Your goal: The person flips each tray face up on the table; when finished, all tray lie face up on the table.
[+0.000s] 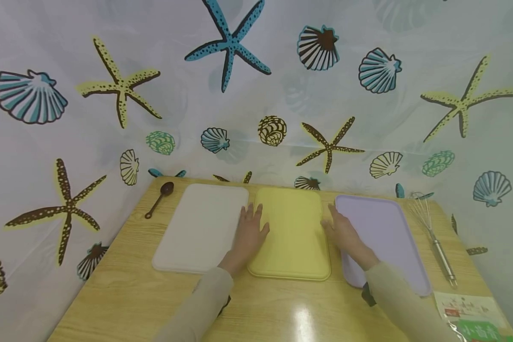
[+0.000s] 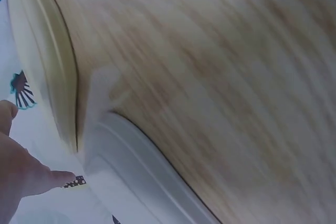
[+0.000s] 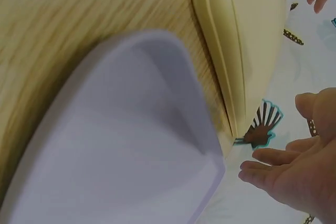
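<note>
Three rectangular trays lie side by side on the table. My left hand [image 1: 249, 235] is over the neighbouring edges of the white tray [image 1: 196, 228] and the yellow tray [image 1: 297, 237], fingers straight and thumb toward the yellow one. Between the yellow tray and the purple tray [image 1: 380, 223] is my right hand [image 1: 346, 235], its fingers extended and holding nothing. Whether either hand touches a tray, I cannot tell. In the right wrist view the purple tray [image 3: 121, 129] shows its hollow side up, while the yellow tray [image 3: 257, 40] looks turned bottom up.
A dark brown spoon [image 1: 160, 197] lies left of the white tray. On the right are a metal whisk [image 1: 438, 247] and a printed plastic packet [image 1: 470, 311] at the near corner. A curtain [image 1: 278, 95] with shells and starfish encloses the wooden table [image 1: 124, 289].
</note>
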